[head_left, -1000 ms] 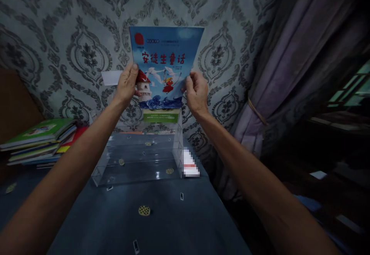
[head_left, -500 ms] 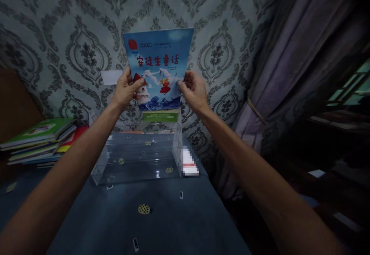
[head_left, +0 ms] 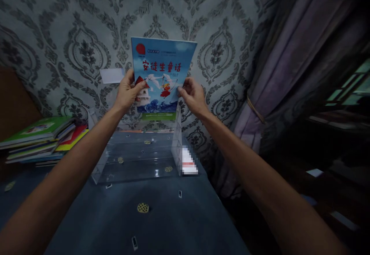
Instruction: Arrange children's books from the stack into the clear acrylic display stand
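Blue storybook [head_left: 163, 68]: red title "安徒生童话" | left hand [head_left: 126, 93], right hand [head_left: 194, 96]: nearly closed, pinching opposite side edges | both stretched forward

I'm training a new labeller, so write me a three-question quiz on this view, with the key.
1. True or false: the left hand and right hand both hold the blue book.
2. On which side of the clear rack is the book stack? A) right B) left C) on top of it
3. Fill in: the curtain is gathered by a thin ____.

Key: 1. True. 2. B. 3. Tie.
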Motion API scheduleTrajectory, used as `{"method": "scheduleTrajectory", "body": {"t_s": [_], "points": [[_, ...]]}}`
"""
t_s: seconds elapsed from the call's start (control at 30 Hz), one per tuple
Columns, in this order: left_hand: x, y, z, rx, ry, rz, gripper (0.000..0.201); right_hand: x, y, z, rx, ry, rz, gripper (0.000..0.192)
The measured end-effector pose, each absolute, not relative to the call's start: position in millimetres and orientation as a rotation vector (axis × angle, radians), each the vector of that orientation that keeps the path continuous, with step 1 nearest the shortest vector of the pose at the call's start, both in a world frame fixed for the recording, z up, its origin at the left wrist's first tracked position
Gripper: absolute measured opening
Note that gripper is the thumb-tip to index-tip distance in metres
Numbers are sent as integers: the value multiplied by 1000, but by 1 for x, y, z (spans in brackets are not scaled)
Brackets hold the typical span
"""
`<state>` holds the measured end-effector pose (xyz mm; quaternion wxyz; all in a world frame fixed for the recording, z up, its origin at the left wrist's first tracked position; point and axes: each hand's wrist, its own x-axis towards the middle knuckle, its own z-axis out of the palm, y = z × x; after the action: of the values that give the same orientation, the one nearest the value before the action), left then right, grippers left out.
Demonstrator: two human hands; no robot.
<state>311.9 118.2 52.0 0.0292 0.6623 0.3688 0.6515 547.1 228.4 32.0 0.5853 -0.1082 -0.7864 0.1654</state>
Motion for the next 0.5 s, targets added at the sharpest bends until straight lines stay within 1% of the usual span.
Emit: {"method": "scheduleTrajectory", "body": {"t_s": [0.1,0.27,0.5], "points": [[311,123,48,2019,1124,2015,49,549,229,29,-297,-1843,336,40],[307,128,39,1923,1149,2033,49,552,225,31,-414,-1840,157,36],[312,128,28,1832,1236,2000,58,553,215,25,-407,-1886,245,33]]}}
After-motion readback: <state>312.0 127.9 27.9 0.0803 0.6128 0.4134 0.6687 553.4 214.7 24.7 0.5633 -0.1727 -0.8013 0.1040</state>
